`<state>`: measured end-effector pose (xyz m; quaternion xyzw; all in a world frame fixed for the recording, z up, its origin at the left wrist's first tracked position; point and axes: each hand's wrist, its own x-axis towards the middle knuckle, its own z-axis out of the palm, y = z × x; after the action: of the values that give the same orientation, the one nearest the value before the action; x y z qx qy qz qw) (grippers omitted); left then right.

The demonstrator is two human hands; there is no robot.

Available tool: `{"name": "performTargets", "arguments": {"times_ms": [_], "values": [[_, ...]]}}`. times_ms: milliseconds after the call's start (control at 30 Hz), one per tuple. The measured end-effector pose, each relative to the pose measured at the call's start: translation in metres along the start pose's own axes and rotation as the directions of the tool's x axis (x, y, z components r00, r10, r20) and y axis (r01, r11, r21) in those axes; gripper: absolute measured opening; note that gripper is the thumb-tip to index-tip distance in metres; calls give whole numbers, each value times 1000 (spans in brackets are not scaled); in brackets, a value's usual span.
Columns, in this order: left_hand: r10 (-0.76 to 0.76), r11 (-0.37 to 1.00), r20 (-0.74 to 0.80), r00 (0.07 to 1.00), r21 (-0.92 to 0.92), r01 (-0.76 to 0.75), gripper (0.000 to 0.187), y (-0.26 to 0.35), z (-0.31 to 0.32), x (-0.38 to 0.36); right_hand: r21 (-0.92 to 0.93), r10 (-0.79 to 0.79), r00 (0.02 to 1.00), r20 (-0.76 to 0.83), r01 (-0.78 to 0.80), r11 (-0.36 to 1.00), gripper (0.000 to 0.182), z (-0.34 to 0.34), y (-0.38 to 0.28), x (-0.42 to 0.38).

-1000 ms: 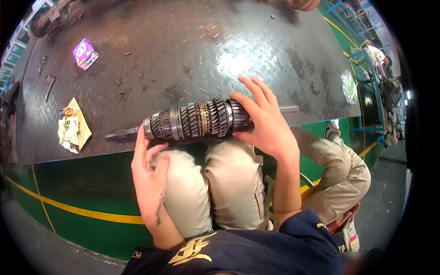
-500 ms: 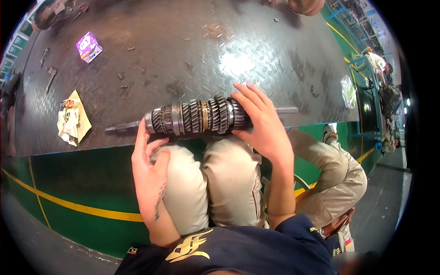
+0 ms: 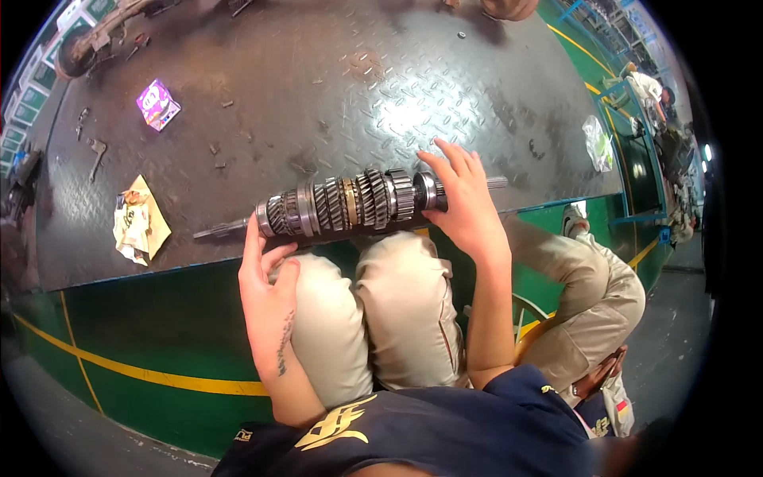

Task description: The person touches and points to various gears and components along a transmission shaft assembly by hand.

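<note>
Lying along the worktop's near edge, where its long axis runs roughly parallel, the gear shaft points its thin tip toward the left edge and its splined end toward the right. The left hand, loosely open, touches the leftmost ring; the right hand, partly curled, holds the dark collar between thumb and fingers.

Diamond-plate tabletop | purple-and-white carton, left | wrench-like tool left of it, nearer front edge | crumpled wrapper on tan paper, front left | clear plastic bag, right edge | small ring-like piece, far side | seated person's khaki trousers, right | blue metal frame beyond | green floor, yellow line
</note>
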<state>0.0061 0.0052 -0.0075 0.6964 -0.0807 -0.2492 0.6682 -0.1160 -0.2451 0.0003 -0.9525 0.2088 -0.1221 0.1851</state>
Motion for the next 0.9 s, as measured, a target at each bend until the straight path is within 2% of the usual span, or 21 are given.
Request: {"name": "performTargets", "arguments": {"times_ms": [100, 267, 333, 500, 600, 667, 800, 867, 900], "values": [[-46, 999, -7, 999, -15, 46, 77, 0, -1, 0, -174, 41, 997, -71, -53, 983, 49, 2, 2, -4], [-14, 1000, -10, 1000, 20, 14, 76, 4, 4, 0, -96, 49, 988, -149, -64, 993, 51, 21, -12, -6], [-39, 999, -21, 999, 24, 40, 76, 5, 5, 0, -29, 54, 987, -150, -59, 998, 55, 15, -13, -7], [-9, 1000, -12, 1000, 17, 9, 77, -2, 4, 2, 2, 69, 992, -108, -69, 998, 61, 8, -18, -15], [14, 1000, -27, 1000, 17, -13, 76, -3, 8, -1, -47, 166, 986, -28, -168, 985, 69, -4, -46, -31], [17, 999, -13, 1000, 45, -17, 77, -2, 7, 0, 32, 237, 971, -35, -236, 971, 68, -15, -72, -40], [-3, 994, 2, 1000, 112, 2, 77, 4, 10, -1, 112, 156, 983, -98, -145, 983, 64, -19, -103, -39], [13, 996, 8, 1000, 85, -13, 78, -2, 6, 1, 103, 142, 986, -87, -133, 986, 62, -14, -119, -31], [15, 996, 11, 1000, 90, -16, 78, 0, 7, 1, 104, 80, 997, -20, -78, 992, 61, -17, -132, -31]]}}
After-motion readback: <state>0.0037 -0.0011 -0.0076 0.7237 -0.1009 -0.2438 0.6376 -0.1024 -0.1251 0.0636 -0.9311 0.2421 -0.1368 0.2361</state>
